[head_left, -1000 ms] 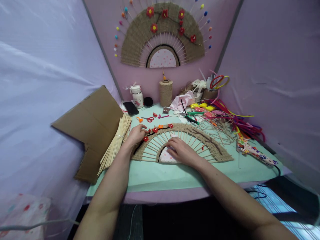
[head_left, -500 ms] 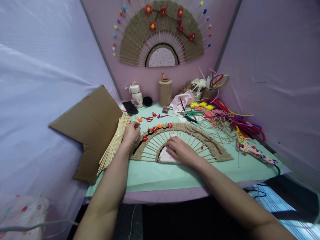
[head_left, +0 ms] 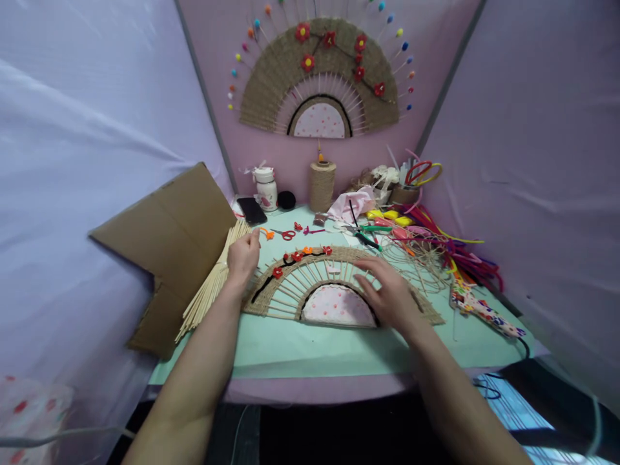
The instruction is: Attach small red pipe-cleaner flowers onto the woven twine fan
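Observation:
A half-round jute fan (head_left: pixel 285 287) with wooden spokes, small red and orange flowers and a black stem lies flat on the mint table (head_left: pixel 310 345). Its pink dotted centre (head_left: pixel 334 305) is uncovered. My right hand (head_left: pixel 387 294) lies over the fan's right half with its fingers stretched out and apart, holding nothing. My left hand (head_left: pixel 243 255) is curled closed at the fan's upper left edge, right beside the top of a bundle of bamboo sticks (head_left: pixel 208 290). What its fingers pinch, if anything, is hidden.
Brown cardboard (head_left: pixel 174 232) leans at the left. Along the back stand a white bottle (head_left: pixel 266 188), a phone (head_left: pixel 252 210) and a twine spool (head_left: pixel 322 183). Red scissors (head_left: pixel 285 234), green pliers (head_left: pixel 368 231), pipe cleaners (head_left: pixel 450 239) and a patterned glue gun (head_left: pixel 477 303) lie nearby. A finished fan (head_left: pixel 320 71) hangs on the wall.
My right hand slid off the pink centre to the fan's right side and spread its fingers. My left hand left the red flowers and drew back left towards the sticks, closing.

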Available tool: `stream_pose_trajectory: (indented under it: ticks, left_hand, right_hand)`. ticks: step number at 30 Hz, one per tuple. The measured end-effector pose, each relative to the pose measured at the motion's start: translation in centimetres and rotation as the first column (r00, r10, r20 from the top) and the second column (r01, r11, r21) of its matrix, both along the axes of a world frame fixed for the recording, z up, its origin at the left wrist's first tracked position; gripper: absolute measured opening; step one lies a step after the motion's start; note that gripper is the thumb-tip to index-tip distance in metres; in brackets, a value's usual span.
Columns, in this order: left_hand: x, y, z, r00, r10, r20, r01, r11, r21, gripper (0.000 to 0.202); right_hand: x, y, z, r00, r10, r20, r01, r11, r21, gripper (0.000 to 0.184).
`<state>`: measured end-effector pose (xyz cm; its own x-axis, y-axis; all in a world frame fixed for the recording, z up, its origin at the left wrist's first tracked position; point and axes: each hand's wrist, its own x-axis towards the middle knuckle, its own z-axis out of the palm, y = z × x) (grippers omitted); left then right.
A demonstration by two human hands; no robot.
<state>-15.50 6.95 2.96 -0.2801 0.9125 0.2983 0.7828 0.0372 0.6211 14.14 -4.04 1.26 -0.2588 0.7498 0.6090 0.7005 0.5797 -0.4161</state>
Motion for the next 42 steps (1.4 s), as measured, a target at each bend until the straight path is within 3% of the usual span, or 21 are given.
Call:
stream_pose_trajectory:
  ticks: [3,7,10,14,18,20,22,25,27,28,31,33,35,37,40,42]
  left_hand:
    - [-0.2,0.1,-0.2,1.000,0.030,-0.005,-0.029,0.990,0.137,0.042]
    - [-0.5,0.8,-0.8,0.999,-0.038,0.018,0.032,0.961,0.274,0.021]
    - [-0.8,1.2,-1.1,0.992,-0.106,0.073,0.073,0.931,0.358,0.032]
    - [-0.8,0.7,0.1,0.999,-0.018,0.030,0.001,0.881,0.473,0.044]
    - [1.0,-1.3,3.2,0.999,0.018,-0.043,0.003,0.897,0.443,0.027]
    - [3.0,-3.0,4.6,0.997,-0.044,-0.068,0.069,0.895,0.440,0.012]
    - [5.6,-5.0,5.1,0.970,-0.225,-0.097,0.245,0.882,0.403,0.016]
    - [10.3,-8.9,3.6,0.851,-0.515,-0.097,0.524,0.828,0.201,0.029]
    - [13.1,-11.8,1.4,0.769,-0.629,-0.114,0.639,0.763,0.102,0.018]
    - [14.3,-13.2,0.2,0.726,-0.676,-0.130,0.687,0.723,0.075,0.026]
    - [16.9,-16.8,-2.7,0.595,-0.799,-0.086,0.800,0.580,0.155,0.027]
    - [17.9,-18.4,-3.8,0.468,-0.882,-0.053,0.870,0.450,0.203,0.029]
    - [18.3,-19.2,-4.3,0.396,-0.917,-0.052,0.906,0.380,0.188,0.022]
    - [18.6,-19.4,-4.3,0.414,-0.907,-0.081,0.905,0.400,0.149,0.020]
    - [18.7,-18.8,-4.1,0.533,-0.827,-0.178,0.844,0.505,0.182,0.034]
    - [18.8,-18.0,-4.0,0.613,-0.746,-0.260,0.789,0.562,0.248,0.032]
  right_hand:
    - [3.5,-1.8,1.6,0.979,-0.171,-0.108,0.185,0.974,0.132,0.013]
    - [8.0,-4.5,2.6,0.858,-0.459,-0.230,0.498,0.852,0.160,0.026]
    - [10.4,-6.0,2.6,0.787,-0.564,-0.252,0.603,0.790,0.115,0.039]
    - [12.4,-6.3,2.1,0.768,-0.601,-0.221,0.629,0.773,0.085,0.031]
    - [13.1,-5.3,1.6,0.820,-0.555,-0.139,0.563,0.826,0.020,0.024]
    - [12.6,-4.8,1.5,0.867,-0.494,-0.065,0.494,0.869,-0.019,0.022]
    - [11.7,-4.5,1.5,0.901,-0.434,0.000,0.434,0.899,-0.057,0.021]
    - [9.6,-4.4,1.4,0.938,-0.340,0.072,0.347,0.925,-0.153,0.018]
    - [8.2,-4.5,1.0,0.963,-0.249,0.103,0.266,0.939,-0.220,0.016]
    - [7.6,-4.6,0.7,0.973,-0.203,0.112,0.225,0.945,-0.239,0.016]
    - [6.1,-4.9,-0.3,0.989,-0.092,0.115,0.118,0.962,-0.248,0.014]
    - [5.6,-5.1,-1.0,0.993,-0.063,0.099,0.085,0.968,-0.237,0.014]
    - [5.5,-5.2,-1.4,0.995,-0.052,0.080,0.069,0.970,-0.234,0.015]
    - [5.5,-5.0,-1.4,0.996,-0.047,0.080,0.065,0.968,-0.241,0.016]
    - [5.1,-3.5,-0.7,0.992,-0.047,0.115,0.078,0.956,-0.282,0.014]
    - [4.2,-1.6,0.1,0.982,-0.067,0.175,0.119,0.944,-0.308,0.014]
